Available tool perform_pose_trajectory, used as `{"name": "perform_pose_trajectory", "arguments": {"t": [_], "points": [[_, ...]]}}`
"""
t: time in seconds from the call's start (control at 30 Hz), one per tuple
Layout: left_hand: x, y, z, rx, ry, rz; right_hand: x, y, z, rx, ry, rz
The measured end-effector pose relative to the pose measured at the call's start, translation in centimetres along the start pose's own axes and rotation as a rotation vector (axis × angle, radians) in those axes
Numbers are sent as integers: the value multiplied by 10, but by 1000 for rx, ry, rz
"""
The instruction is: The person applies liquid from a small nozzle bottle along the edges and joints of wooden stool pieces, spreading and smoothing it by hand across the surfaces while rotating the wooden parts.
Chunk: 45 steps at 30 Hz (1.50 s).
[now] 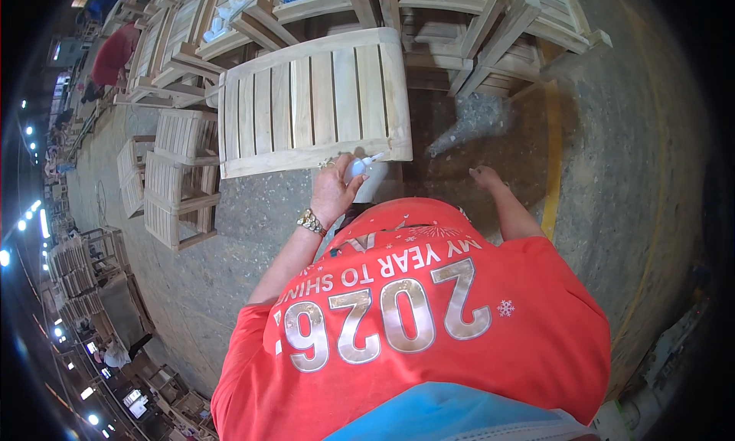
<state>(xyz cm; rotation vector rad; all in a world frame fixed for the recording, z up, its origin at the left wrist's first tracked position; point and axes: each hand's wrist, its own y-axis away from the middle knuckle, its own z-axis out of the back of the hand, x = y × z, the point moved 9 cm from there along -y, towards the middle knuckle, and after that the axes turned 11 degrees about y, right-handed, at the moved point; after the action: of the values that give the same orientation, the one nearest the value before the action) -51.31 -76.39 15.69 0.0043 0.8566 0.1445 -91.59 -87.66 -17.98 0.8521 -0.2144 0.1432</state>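
I read the left grip [334, 190] as closed around a small whitish squeeze bottle [354, 170], fingers and thumb on its body. The right grip [484, 178] appears released and loosely curled, with nothing visible in it; it hangs over the floor [264, 242], well apart from the bottle.

Position: the bottle is at the fingertips of the left grip. Its narrow nozzle [373, 159] extends to the right of that grip, over the near edge of the slatted wooden panel [322, 96] and close to its near right corner. I cannot tell whether the tip touches the wood.

Handling: I judge the bottle light, with a soft wall that yields under pressure. Excess force could expel its contents; I cannot see the fill level. A wet wall could turn slippery. The nozzle looks to be the weaker part and should not bear side load.

Hold point: take the bottle at mid-body, thumb opposing the fingers, nozzle left free. Apply pressure gradually.

The panel, ahead of the left grip, should be stiff and considerably heavier. I would hold it by its solid border rails, using both grips at opposite sides, rather than by individual slats.
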Motion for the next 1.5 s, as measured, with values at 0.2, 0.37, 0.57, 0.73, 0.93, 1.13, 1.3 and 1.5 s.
{"name": "perform_pose_trajectory", "arguments": {"t": [0.2, 0.37, 0.57, 0.73, 0.93, 1.13, 1.3, 1.5], "points": [[-4, 10, 0, 36, 30, 85, 30, -15, 6, -103, -69, 100], [-2, 14, -2, 49, 49, 110, 37, -21, 1, -81, -135, 109], [-17, -6, -1, -31, 38, -38, 31, -21, 0, -89, -79, 136], [-23, -19, -9, -26, -64, -72, 35, -9, 7, -62, -117, 93], [-33, -31, -16, 44, -111, -62, 10, -12, -8, -124, -131, 87], [-25, -24, -4, 30, -154, -35, 4, -12, -13, -113, -139, 54], [-12, -22, 5, 17, -123, 75, 16, -6, -3, -43, -102, 38], [3, -63, 19, -137, 118, 89, 6, -9, -5, -141, -123, 94]]}}
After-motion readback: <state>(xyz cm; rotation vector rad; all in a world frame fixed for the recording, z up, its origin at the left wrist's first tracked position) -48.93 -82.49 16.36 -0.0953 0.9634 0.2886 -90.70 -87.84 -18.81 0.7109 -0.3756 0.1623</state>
